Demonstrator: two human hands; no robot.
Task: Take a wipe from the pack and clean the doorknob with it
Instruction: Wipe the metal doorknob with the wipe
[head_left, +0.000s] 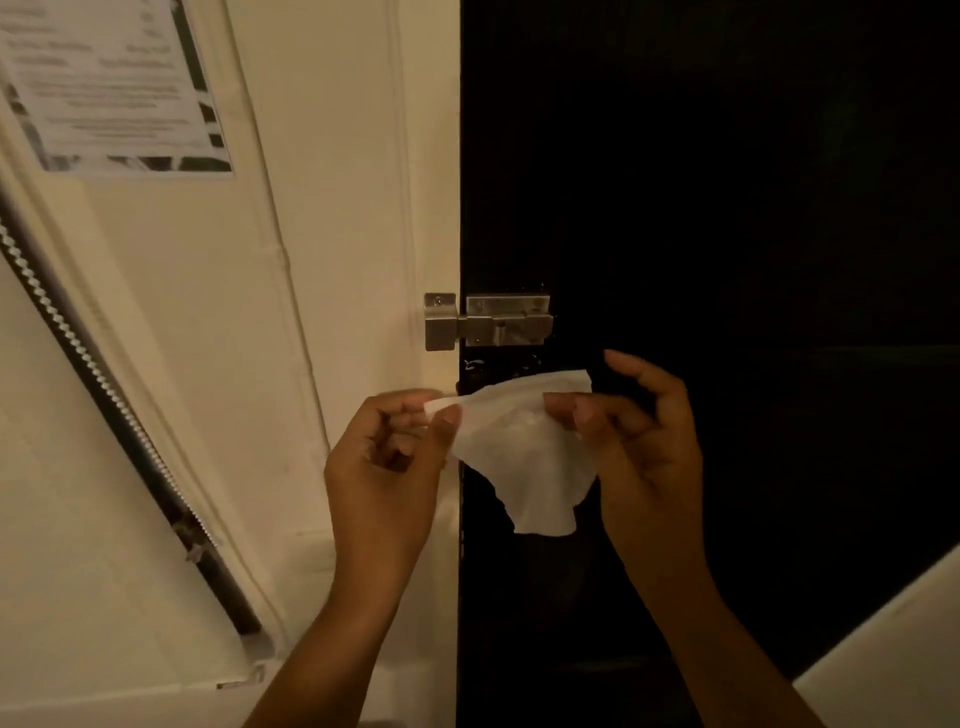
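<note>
A white wipe (524, 457) hangs spread between both hands in front of a black door (727, 208). My left hand (387, 462) pinches its upper left corner between thumb and fingers. My right hand (639, 441) pinches its upper right edge, with the other fingers raised. The lower part of the wipe droops loose. A metal sliding bolt latch (488, 320) sits just above the hands, bridging the door edge and the cream frame (431, 208). No doorknob and no wipe pack show in the view.
A printed paper notice (111, 85) is stuck on the cream wall at upper left. A flexible metal hose (98, 374) runs diagonally down the left wall. A pale surface (898, 654) fills the lower right corner.
</note>
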